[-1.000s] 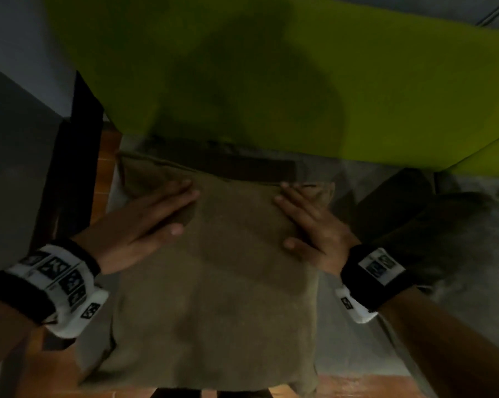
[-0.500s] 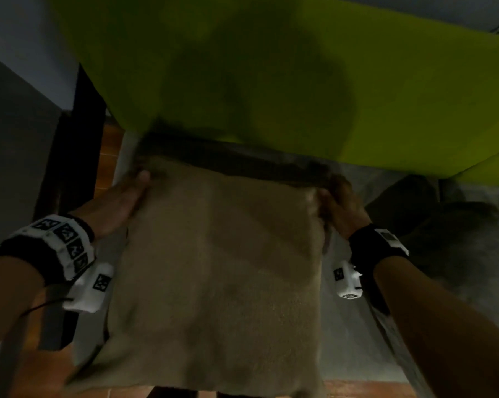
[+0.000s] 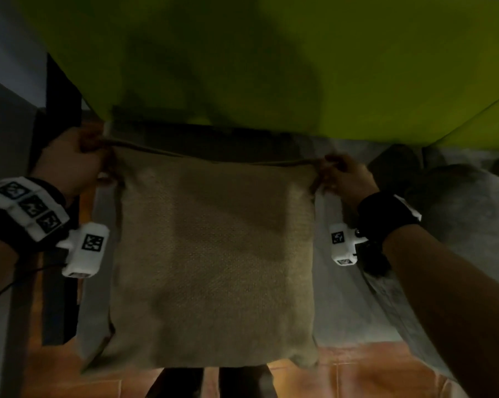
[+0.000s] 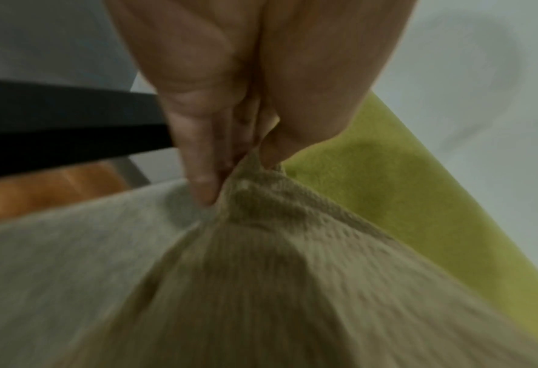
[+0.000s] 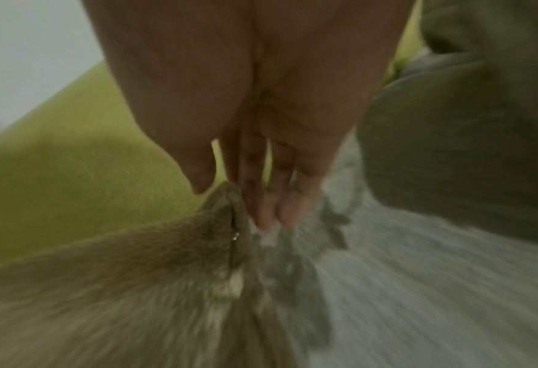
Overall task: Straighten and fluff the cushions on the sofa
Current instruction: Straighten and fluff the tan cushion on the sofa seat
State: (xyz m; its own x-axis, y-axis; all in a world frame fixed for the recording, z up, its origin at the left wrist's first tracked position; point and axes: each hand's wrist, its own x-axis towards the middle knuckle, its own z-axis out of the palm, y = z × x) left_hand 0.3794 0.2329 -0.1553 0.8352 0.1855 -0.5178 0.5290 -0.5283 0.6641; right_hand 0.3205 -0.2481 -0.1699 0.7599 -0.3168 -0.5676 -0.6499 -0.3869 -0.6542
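Observation:
A square tan woven cushion [image 3: 213, 262] hangs in front of me, stretched by its two top corners over the grey sofa seat [image 3: 343, 305]. My left hand [image 3: 78, 165] pinches the top left corner, which the left wrist view shows bunched between thumb and fingers [image 4: 251, 159]. At the top right corner my right hand [image 3: 343, 176] grips the fabric; in the right wrist view that corner [image 5: 226, 199] sits between thumb and fingers. The cushion's top edge runs taut between both hands.
The lime-green sofa back [image 3: 328, 67] rises right behind the cushion. A grey cushion [image 3: 466, 214] lies on the seat at the right. Left of the sofa stands a dark frame [image 3: 58, 116]. Orange floor tiles [image 3: 371, 372] show below the seat's front edge.
Both hands went from lying flat on the cushion to gripping its top corners. The cushion has been lifted and pulled wide, so its top edge is now taut.

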